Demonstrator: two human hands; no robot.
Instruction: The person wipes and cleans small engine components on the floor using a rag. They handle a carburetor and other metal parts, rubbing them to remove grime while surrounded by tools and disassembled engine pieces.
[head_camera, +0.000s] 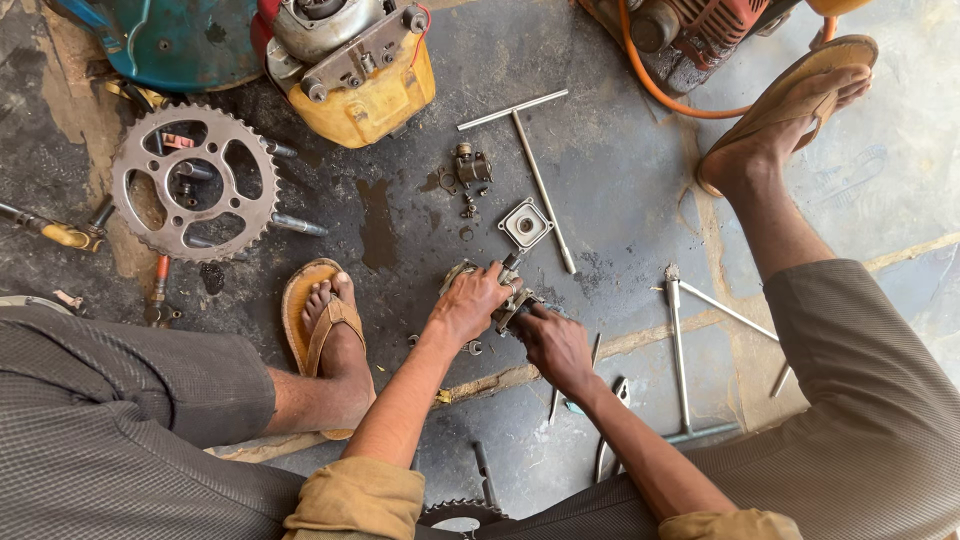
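Note:
My left hand (468, 303) grips a small metal engine part, a carburettor-like body (508, 296), and holds it down on the oily floor. My right hand (553, 343) is closed on the same part from the near side, possibly around a small tool that I cannot make out. Just beyond the hands lie a square metal cover plate (526, 223) and a few small loose fittings (470, 168). A T-handle wrench (530, 160) lies past them.
A large sprocket (193, 182) lies at the left on several tools. A yellow engine unit (352, 70) and an orange one with a hose (690, 40) stand at the back. More T-handle wrenches (680, 350) lie at the right. My sandalled feet (325, 320) flank the spot.

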